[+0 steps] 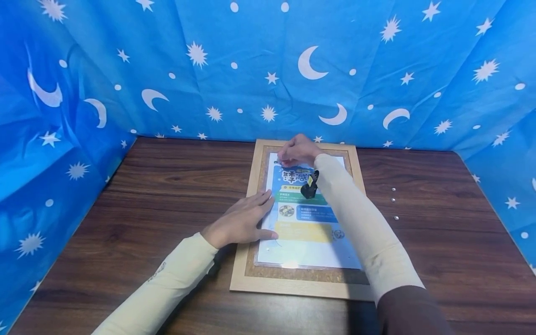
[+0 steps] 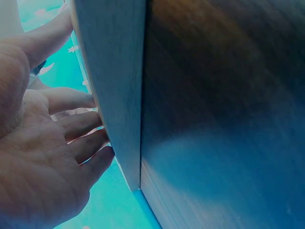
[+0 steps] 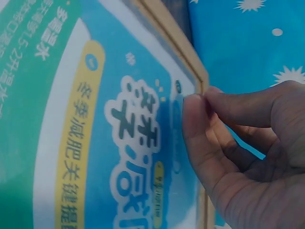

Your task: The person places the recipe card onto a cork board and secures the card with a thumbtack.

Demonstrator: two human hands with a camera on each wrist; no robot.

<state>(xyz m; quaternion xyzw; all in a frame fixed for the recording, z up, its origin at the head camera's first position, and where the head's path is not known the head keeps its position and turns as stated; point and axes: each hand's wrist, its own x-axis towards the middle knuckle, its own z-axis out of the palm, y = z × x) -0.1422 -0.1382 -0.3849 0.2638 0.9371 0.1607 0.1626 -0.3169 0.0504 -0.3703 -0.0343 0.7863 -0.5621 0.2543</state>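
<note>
In the head view, a rectangular cork board with a pale wooden frame (image 1: 293, 287) lies against the far edge of the dark brown wood-grain table (image 1: 167, 186), about midway between its left and right edges. On it lies a white sheet printed in blue, green and yellow under a glossy clear cover (image 1: 307, 230), squared within the frame with cork showing around it. My left hand (image 1: 240, 223) rests flat across the sheet's left edge, fingers straight, thumb spread apart from them, probably to stop it sliding. My right hand (image 1: 299, 150) reaches to the sheet's top-left corner, fingers bent inward. Three small silvery round studs (image 1: 393, 200) sit between the board's right edge and the table's right edge, presumably kept within easy reach yet off the sheet.

In the left wrist view, my fingers extend over the frame's outer side; the frame hides what their tips touch.

In the right wrist view, my thumb and forefinger (image 3: 194, 112) come together just beside the frame's corner, over the sheet's top margin. The closeness suggests precise work at that spot, but whether they are clamped on something small, I cannot tell.
</note>
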